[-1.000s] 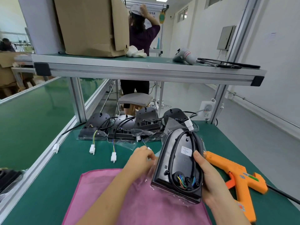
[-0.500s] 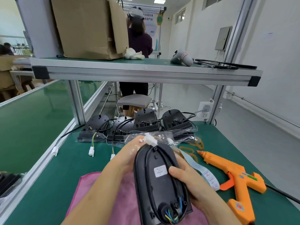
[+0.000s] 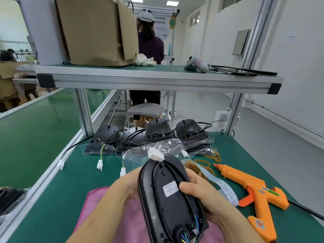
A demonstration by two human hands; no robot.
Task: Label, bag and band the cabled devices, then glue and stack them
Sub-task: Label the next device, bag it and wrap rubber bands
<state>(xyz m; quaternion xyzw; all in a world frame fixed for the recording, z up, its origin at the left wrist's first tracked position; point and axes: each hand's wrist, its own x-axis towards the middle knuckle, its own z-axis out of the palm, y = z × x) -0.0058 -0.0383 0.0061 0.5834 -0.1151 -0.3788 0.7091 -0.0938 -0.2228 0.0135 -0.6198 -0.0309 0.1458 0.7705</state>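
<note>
Black device (image 3: 168, 195) held up over the pink cloth (image 3: 98, 204) at the near edge of the bench (image 3: 70, 181), back face toward the camera. Its cable is coiled round the rim, with the white plug (image 3: 156, 154) at the far tip.

Right hand (image 3: 201, 195): thumb on the back face beside the white label (image 3: 170, 188), fingers wrapped round the right edge. Left hand (image 3: 128, 183): against the left side, fingers hidden, so its grip cannot be told.

Crumpled clear bag (image 3: 157, 146) just beyond the device's far end; whether the tip is inside is unclear.

Row of four more devices (image 3: 157, 132) at the back of the bench, clear plastic around their bases.

Right of the hands lie rubber bands (image 3: 206, 165), a label strip (image 3: 226, 188) and an orange glue gun (image 3: 250, 190).

Cardboard box (image 3: 98, 30) on the upper shelf (image 3: 157, 79), contents not visible.
</note>
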